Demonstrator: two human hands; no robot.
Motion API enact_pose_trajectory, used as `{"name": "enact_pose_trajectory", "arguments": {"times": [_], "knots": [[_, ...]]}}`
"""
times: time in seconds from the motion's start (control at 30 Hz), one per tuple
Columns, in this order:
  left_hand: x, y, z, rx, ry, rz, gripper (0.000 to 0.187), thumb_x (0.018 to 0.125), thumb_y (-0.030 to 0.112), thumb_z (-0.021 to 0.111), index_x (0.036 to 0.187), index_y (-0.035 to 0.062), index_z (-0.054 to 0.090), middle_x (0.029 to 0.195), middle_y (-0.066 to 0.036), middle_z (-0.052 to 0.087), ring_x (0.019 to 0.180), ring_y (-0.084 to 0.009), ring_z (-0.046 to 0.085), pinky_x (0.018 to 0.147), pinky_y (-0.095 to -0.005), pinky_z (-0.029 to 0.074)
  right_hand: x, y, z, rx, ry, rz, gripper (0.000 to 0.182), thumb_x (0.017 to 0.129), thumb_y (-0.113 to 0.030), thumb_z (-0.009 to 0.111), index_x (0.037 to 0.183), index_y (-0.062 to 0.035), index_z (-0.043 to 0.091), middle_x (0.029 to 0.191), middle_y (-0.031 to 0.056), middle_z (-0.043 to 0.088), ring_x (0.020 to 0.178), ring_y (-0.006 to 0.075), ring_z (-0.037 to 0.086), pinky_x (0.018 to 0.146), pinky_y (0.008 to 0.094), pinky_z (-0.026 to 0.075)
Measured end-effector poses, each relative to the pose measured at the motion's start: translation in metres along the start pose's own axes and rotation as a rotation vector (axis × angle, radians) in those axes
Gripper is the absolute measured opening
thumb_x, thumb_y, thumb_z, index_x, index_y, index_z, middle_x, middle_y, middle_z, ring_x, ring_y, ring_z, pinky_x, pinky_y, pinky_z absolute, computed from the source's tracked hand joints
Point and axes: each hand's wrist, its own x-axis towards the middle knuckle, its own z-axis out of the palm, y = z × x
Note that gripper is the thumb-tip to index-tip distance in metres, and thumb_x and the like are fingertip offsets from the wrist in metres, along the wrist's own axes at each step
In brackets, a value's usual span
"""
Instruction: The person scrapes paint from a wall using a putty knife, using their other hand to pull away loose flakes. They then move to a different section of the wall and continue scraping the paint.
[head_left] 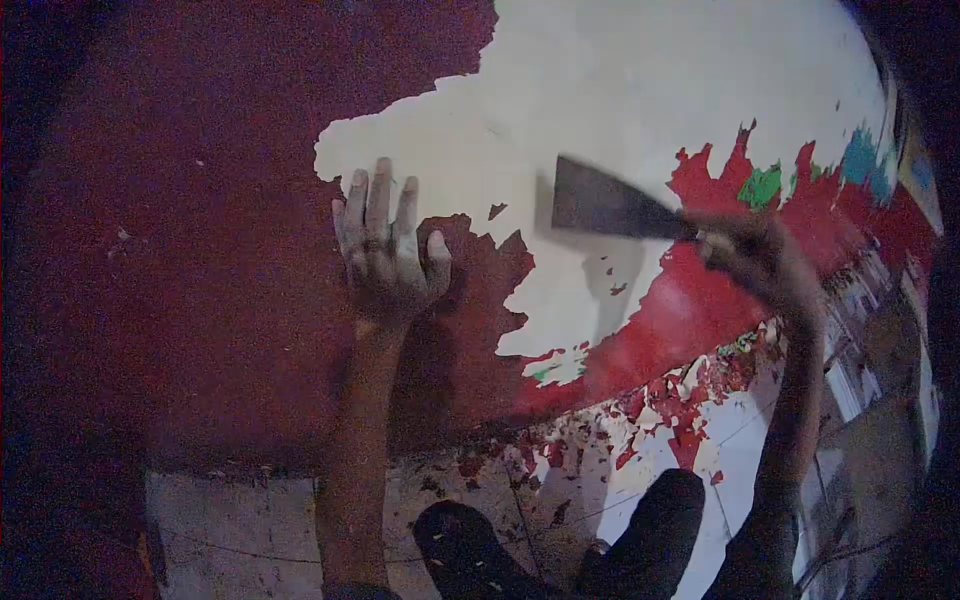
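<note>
My left hand point(385, 255) lies with its fingers spread against the wall, over the border between dark red paint point(220, 250) and a bare off-white patch point(600, 90). My right hand point(745, 250) is closed around the narrow end of a scraper point(605, 200). The scraper's wide dark blade points left over the off-white patch, with its shadow beside it; whether it touches the surface I cannot tell. Small dark red flecks remain on the patch between my hands. Brighter red paint with green and blue bits borders it on the right.
Peeled paint chips point(650, 410) in red and white lie along the foot of the wall on the tiled floor point(240, 520). My dark-clothed knees point(650, 520) show at the bottom. Some long, pale items point(850, 375) are at the right, too blurred to name.
</note>
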Motion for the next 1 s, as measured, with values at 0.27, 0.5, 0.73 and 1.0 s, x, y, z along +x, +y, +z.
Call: {"name": "enact_pose_trajectory", "arguments": {"times": [0.27,0.5,0.73,1.0], "knots": [[-0.007,-0.006,0.011,0.032,0.065,0.061,0.041,0.086,0.029,0.040,0.119,0.0083,0.054,0.133,-0.015,0.042,0.124,-0.0347,0.037,0.102,-0.0559,0.026,0.045,0.009,0.003,0.064,0.021,-0.254,0.037,0.085,-0.020,0.061,0.120,-0.0075,0.056,0.097,0.0114,0.067,0.076,0.0106,0.058,0.072,0.0295,0.049],[-0.008,-0.009,0.015,0.049,0.058,0.100,0.044,0.085,0.029,0.040,0.123,0.0080,0.050,0.135,-0.016,0.040,0.126,-0.0353,0.034,0.103,-0.0560,0.023,0.047,-0.015,0.017,0.015,-0.076,-0.255,0.034,0.084,-0.011,0.060,0.116,-0.0032,0.057,0.093,0.0132,0.067,0.079,0.0107,0.059,0.070,0.0290,0.049],[-0.012,-0.006,0.016,0.112,0.010,0.098,0.048,0.085,0.031,0.037,0.124,0.0057,0.049,0.136,-0.017,0.038,0.127,-0.0368,0.031,0.104,-0.0555,0.020,0.038,0.014,0.043,0.177,-0.087,-0.203,0.036,0.080,-0.006,0.062,0.116,-0.0010,0.057,0.100,0.0137,0.066,0.090,0.0143,0.062,0.080,0.0292,0.048],[-0.007,-0.004,0.016,0.161,0.005,0.117,0.049,0.084,0.030,0.037,0.124,0.0047,0.049,0.135,-0.019,0.036,0.126,-0.0388,0.031,0.105,-0.0551,0.018,0.034,0.039,0.085,0.511,0.109,-0.260,0.034,0.081,-0.008,0.062,0.115,-0.0054,0.059,0.104,0.0160,0.064,0.094,0.0211,0.063,0.082,0.0317,0.047]]}}
